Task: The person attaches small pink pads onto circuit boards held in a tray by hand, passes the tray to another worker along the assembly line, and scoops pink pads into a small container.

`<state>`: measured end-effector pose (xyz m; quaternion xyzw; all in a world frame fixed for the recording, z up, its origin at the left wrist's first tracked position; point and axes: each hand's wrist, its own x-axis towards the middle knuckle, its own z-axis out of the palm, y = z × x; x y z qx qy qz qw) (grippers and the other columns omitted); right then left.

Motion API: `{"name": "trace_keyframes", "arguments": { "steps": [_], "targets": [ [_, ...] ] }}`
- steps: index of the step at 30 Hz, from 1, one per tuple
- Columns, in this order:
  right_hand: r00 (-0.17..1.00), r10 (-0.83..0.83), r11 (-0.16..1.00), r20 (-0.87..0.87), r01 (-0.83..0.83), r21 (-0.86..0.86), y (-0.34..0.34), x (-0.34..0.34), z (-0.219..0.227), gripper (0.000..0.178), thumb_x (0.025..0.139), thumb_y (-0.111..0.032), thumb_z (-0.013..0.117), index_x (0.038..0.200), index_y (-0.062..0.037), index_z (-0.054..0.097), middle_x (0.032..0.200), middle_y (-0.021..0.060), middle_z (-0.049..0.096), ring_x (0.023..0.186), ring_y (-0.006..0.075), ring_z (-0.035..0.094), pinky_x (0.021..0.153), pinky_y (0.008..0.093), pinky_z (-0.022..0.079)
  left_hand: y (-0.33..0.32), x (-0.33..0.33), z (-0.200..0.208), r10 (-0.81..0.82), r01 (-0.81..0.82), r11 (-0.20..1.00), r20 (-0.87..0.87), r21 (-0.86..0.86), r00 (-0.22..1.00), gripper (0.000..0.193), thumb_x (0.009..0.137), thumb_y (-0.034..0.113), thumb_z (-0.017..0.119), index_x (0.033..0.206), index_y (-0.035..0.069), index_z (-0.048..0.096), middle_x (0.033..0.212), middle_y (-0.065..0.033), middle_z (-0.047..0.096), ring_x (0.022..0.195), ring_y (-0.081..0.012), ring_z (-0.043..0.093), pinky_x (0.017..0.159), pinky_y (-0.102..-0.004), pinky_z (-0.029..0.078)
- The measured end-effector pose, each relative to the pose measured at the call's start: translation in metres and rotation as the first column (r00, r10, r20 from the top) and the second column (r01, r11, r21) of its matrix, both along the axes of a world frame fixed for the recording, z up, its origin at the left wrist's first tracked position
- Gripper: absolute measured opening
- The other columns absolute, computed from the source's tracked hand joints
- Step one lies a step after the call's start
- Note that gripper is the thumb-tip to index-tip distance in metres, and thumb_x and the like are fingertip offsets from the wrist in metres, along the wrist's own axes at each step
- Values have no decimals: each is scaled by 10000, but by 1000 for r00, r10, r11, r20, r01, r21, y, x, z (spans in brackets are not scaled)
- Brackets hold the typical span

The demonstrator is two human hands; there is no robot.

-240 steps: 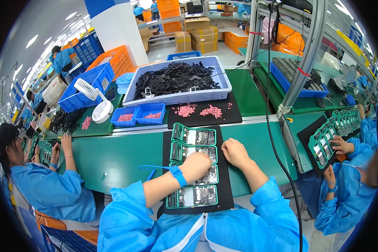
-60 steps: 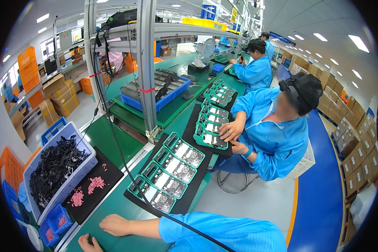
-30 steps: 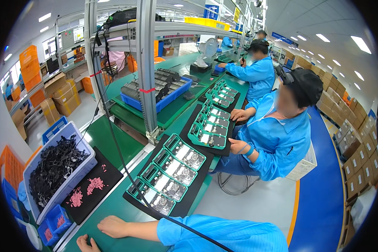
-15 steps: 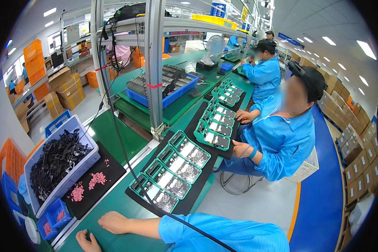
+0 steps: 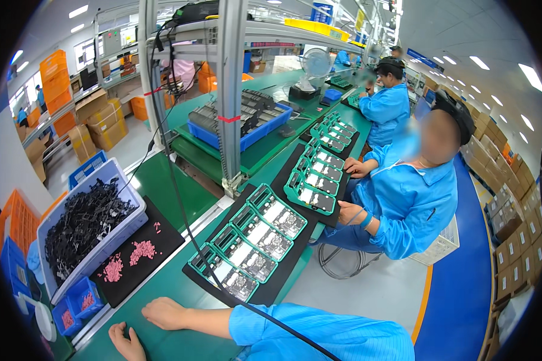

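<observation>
My right hand [image 5: 164, 313] rests on the green bench [image 5: 117, 311], its forearm coming in from the right in a blue sleeve. The fingers are curled in and I see nothing in them. At the lower edge, my left hand [image 5: 126, 343] lies beside it, thumb apart from the bent fingers and no object visible between them. Beyond my right forearm, several green frames with circuit boards [image 5: 242, 254] stand in a row on a black mat [image 5: 270, 291]. Pink small parts [image 5: 142, 252] lie in loose piles on another black mat [image 5: 170, 233] to the left.
A pale blue bin [image 5: 140, 218] of black parts stands at left, near small blue trays [image 5: 81, 298] with pink pieces. A black cable [image 5: 190, 231] hangs across the view. A metal post [image 5: 230, 90] rises beyond. A co-worker [image 5: 397, 192] sits at right, hands at another row of green frames [image 5: 310, 192].
The view has turned slightly, so the bench and bins appear a little farther right. My hands hold nearly the same pose. The co-worker's hands stay by the frames.
</observation>
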<state>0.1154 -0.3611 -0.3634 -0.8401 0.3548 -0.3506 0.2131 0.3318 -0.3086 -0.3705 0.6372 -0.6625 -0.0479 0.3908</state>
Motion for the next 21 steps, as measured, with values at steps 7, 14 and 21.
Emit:
{"name": "trace_keyframes", "arguments": {
  "steps": [7,14,21],
  "targets": [
    [1000,-16,999,-16,15,-45,-9,8,1,114,762,-180,585,743,-69,606,762,156,641,738,343,633,645,456,510,10,-21,23,76,-80,997,182,17,980,323,700,51,690,1013,28,612,1133,-194,540,1083,-363,494,950,-430,403],
    [946,-129,967,297,53,249,-10,-15,5,144,773,-69,628,914,-41,625,837,128,607,736,264,619,662,356,511,70,-63,151,-545,349,569,23,744,838,486,793,264,693,1191,26,548,1100,-187,606,978,-345,592,834,-416,485],
    [889,-398,917,226,383,109,-50,-35,18,145,796,-34,572,938,-17,590,872,168,568,823,332,577,757,413,471,52,-48,260,-835,755,494,-7,431,550,430,817,280,686,1138,14,579,1060,-145,629,960,-330,604,813,-395,497]
  ]
}}
